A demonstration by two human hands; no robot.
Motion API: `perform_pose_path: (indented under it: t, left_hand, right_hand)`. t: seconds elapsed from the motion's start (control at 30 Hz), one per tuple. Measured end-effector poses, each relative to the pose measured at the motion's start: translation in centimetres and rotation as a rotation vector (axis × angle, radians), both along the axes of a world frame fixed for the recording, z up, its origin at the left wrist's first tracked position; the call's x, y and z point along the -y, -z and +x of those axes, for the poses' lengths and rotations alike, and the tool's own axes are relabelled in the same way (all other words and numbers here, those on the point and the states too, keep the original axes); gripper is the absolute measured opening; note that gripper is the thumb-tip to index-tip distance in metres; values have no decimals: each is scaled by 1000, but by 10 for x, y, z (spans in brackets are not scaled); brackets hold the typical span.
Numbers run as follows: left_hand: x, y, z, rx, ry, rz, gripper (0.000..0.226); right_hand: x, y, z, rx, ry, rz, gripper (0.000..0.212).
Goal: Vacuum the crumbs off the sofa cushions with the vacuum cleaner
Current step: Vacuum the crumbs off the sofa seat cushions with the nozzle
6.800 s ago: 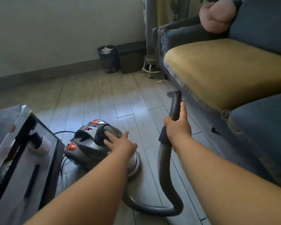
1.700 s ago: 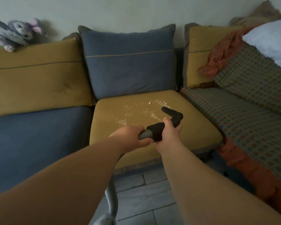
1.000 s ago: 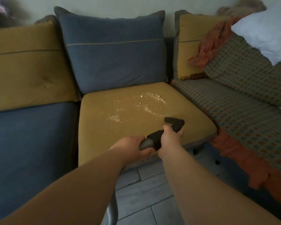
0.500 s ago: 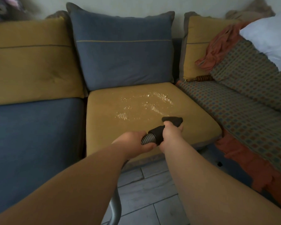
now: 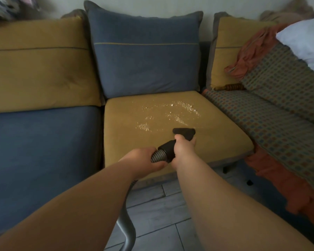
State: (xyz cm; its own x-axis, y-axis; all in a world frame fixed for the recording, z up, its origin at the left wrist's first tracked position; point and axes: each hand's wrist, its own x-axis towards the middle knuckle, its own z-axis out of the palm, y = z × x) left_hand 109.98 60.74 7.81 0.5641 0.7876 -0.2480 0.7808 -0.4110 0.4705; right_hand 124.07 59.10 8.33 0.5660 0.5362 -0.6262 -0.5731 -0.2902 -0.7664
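Left hand (image 5: 143,158) gripping the hose (image 5: 157,157), right hand (image 5: 184,150) clutching the nozzle (image 5: 184,132) just short of crumbs (image 5: 170,115) on the cushion (image 5: 127,140)

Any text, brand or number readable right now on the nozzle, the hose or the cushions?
None can be read. The nozzle and hose show no label or brand. The seat cushion and blue pillow are plain. The checked cover has only a pattern.
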Motion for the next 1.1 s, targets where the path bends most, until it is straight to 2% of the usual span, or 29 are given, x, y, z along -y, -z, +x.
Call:
perform_pose_path:
  t: [0.27, 0.4, 0.8, 0.93, 0.97, 1.1]
  left_hand:
    - [10, -1, -15, 6, -105, -66, 32]
    - [25, 2, -9, -29, -114, -63, 39]
    - [56, -11, 7, -83, -115, -27, 33]
    - [61, -9, 13, -51, -118, -41, 31]
    - [62, -9, 13, -46, -117, -44, 33]
    - [61, -8, 18, -19, -82, -6, 67]
  right_hand:
    - [13, -6, -30, 70, -148, 2, 99]
    - [29, -1, -39, 121, -151, -31, 90]
    - [56, -4, -26, 174, -234, -30, 77]
    - [58, 1, -20, 191, -227, -41, 75]
    - [57, 1, -18, 197, -224, -47, 75]
    - [52, 0, -12, 213, -223, -32, 76]
